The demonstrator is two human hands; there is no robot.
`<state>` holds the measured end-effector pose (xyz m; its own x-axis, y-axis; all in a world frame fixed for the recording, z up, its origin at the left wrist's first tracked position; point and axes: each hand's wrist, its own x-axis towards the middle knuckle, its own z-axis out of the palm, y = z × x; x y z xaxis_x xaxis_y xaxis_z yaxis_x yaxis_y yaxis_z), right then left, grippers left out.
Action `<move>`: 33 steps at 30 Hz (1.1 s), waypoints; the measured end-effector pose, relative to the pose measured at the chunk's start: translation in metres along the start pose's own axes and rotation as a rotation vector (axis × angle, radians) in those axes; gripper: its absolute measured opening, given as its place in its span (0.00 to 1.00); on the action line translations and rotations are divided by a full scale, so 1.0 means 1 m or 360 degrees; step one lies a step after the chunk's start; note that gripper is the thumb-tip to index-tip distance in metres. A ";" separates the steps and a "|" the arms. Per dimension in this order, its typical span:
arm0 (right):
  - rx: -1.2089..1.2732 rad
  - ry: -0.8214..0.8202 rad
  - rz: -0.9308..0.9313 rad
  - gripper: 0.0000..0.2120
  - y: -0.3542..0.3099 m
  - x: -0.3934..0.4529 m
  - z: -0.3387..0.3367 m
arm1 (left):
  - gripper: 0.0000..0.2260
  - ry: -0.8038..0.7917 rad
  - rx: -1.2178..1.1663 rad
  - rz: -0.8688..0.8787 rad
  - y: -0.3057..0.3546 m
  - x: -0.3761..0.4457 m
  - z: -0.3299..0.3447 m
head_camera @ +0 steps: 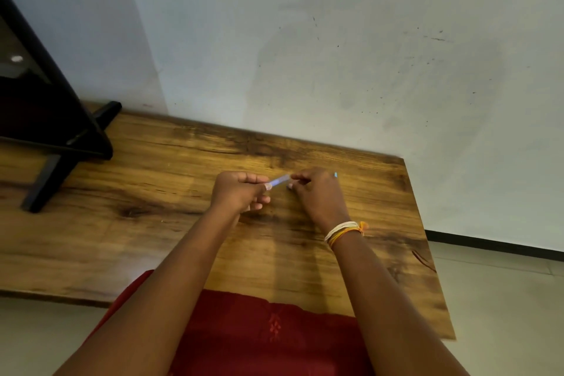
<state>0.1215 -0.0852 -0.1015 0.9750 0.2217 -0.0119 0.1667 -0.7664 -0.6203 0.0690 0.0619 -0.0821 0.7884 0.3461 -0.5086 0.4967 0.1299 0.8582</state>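
Left hand (241, 191) curls round one end of what looks like a slim, translucent blue pen (279, 181), and the right hand (317, 192) pinches the other end. The pen spans the gap between them, just above the desk (152, 223). It should be light and stiff, with a smooth plastic barrel likely to slip or twist, and thin enough to crack if bent. Fingertip pinches near each end suit it best, pulling straight along its length, not levering.
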 end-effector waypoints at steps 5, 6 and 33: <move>-0.0166 0.0031 -0.0021 0.09 -0.005 0.000 0.007 | 0.07 -0.0095 -0.0234 -0.0120 0.002 0.002 -0.007; -0.0125 0.0048 0.0016 0.08 -0.004 0.000 0.007 | 0.08 -0.0113 -0.0272 -0.0130 0.002 0.002 -0.008; 0.1674 0.0048 0.0646 0.03 -0.005 0.001 -0.025 | 0.08 -0.0183 -0.0305 -0.0017 0.003 0.003 0.009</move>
<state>0.1252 -0.0966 -0.0789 0.9344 0.0458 -0.3531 -0.3561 0.1137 -0.9275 0.0756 0.0549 -0.0819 0.8253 0.2367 -0.5127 0.4356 0.3109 0.8448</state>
